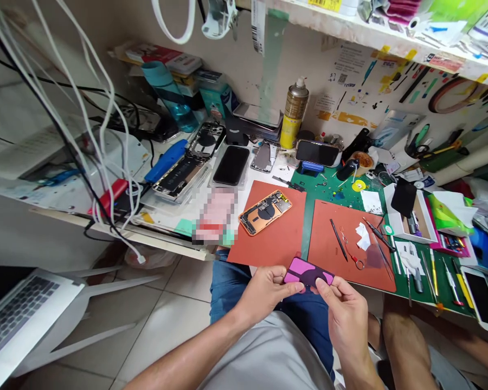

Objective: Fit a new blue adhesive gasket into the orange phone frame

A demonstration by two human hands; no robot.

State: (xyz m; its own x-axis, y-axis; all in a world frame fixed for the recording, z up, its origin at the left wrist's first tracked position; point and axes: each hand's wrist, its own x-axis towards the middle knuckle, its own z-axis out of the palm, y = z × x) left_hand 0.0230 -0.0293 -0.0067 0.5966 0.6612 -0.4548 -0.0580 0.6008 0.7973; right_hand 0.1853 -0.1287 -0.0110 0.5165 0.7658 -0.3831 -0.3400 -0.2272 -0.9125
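Note:
Both hands hold a slim, phone-shaped panel with a magenta and dark purple face, above my lap at the bench's front edge. My left hand pinches its left end between thumb and fingers. At the other end, my right hand grips it with the thumb on the face and the fingers behind. Whether it is a whole phone or only a screen, I cannot tell. Beyond it, an opened orange phone housing with its inner parts exposed lies on a reddish-brown mat.
A second brown mat carries tweezers, a black stick and a red ring tool. Opened phones, a spray can and a propped phone stand behind. White cables hang left; another person's leg is at right.

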